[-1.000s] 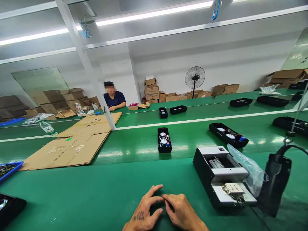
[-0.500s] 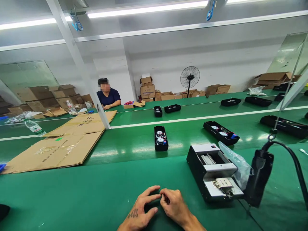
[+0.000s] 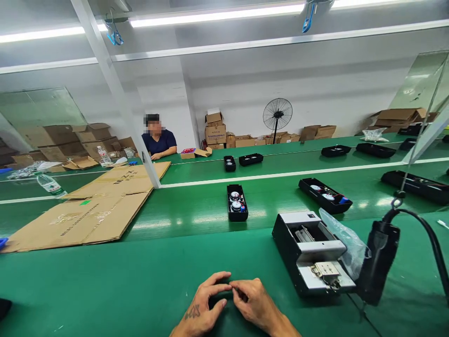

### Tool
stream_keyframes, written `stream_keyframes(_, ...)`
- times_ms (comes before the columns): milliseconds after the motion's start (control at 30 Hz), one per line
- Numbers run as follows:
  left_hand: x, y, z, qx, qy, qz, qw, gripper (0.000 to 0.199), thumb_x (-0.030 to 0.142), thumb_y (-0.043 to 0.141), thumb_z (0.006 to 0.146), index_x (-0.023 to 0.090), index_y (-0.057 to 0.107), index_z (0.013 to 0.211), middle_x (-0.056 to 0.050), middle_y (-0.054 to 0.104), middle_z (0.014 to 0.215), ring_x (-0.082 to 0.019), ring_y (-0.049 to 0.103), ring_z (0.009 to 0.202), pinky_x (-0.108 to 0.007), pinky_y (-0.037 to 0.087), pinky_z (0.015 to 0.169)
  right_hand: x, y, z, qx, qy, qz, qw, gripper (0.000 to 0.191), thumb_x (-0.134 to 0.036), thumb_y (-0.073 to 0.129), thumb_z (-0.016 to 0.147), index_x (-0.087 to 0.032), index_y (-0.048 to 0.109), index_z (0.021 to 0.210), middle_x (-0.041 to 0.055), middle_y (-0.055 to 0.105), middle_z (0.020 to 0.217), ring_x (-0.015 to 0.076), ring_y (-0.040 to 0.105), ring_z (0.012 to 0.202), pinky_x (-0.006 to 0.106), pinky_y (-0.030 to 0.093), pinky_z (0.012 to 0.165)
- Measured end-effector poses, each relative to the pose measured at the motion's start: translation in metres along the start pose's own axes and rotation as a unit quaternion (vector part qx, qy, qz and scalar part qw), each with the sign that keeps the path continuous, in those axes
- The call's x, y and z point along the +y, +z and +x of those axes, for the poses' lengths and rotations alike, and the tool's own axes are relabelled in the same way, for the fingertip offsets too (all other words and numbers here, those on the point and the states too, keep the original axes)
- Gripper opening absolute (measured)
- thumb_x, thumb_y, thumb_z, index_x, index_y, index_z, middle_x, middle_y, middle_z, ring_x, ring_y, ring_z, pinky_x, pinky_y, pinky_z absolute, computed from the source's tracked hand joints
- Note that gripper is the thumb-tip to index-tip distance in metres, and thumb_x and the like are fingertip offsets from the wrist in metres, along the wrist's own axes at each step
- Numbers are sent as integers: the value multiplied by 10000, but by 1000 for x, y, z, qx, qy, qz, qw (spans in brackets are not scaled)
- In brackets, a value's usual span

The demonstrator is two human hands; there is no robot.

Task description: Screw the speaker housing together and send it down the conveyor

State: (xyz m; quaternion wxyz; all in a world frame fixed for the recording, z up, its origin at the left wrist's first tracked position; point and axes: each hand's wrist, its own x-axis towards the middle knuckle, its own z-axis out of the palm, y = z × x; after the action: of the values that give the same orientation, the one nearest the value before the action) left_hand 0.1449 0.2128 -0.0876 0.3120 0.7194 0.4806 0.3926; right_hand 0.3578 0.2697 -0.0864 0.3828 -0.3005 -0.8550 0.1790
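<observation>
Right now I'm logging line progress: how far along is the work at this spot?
Done: nothing finished shows here. In hand: left hand and right hand meet fingertip to fingertip on the belt; anything between them is too small to see. Left: open trays wait beyond.

Bright overhead tube lights (image 3: pixel 210 18), glare on green belt (image 3: pixel 210 217) — sharp focus, wide-angle bending at edges

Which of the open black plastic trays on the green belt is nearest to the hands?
The upright black tray holding two round gauges, directly beyond the hands; others lie farther.
</observation>
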Motion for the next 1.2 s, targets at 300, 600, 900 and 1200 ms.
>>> stream_keyframes(300, 6, -3, -3, -10, 4, 87, 996, 351, 129, 593, 884, 277, 770, 1148, -67, 671, 1456, -295, 564, 1428, -484, 467, 1199, -3, 4, -4, -31, -34, -83, 995, 171, -81, 564, 781, -236, 636, 784, -29, 729, 659, 139, 689, 564, 270, 359, 565)
stream_keyframes(600, -14, 0, 1, -16, 101, 79, 992, 500, 116, 555, 930, 309, 665, 1378, -62, 639, 1496, -269, 528, 1461, -561, 341, 1247, 6, 9, 0, 24, -42, -109, 993, 195, -79, 513, 771, -225, 535, 643, -32, 657, 540, 116, 598, 448, 292, 277, 506)
stream_keyframes(900, -2, -6, 3, -72, -2, 8, 997, 528, 228, 635, 902, 331, 655, 1419, -65, 585, 1555, -313, 472, 1499, -615, 286, 1261, 2, 6, 4, 66, -7, -61, 996, 246, -84, 461, 827, -222, 615, 693, -7, 675, 573, 134, 630, 476, 259, 363, 505)
stream_keyframes(1200, 13, -16, 16, -68, -57, -217, 972, 566, 673, 700, 884, 287, 757, 1293, -128, 623, 1501, -358, 567, 1406, -529, 439, 1190, 3, -3, 7, 92, 5, 7, 996, 298, -134, 508, 909, -223, 792, 923, -8, 747, 619, 129, 664, 471, 208, 499, 521)
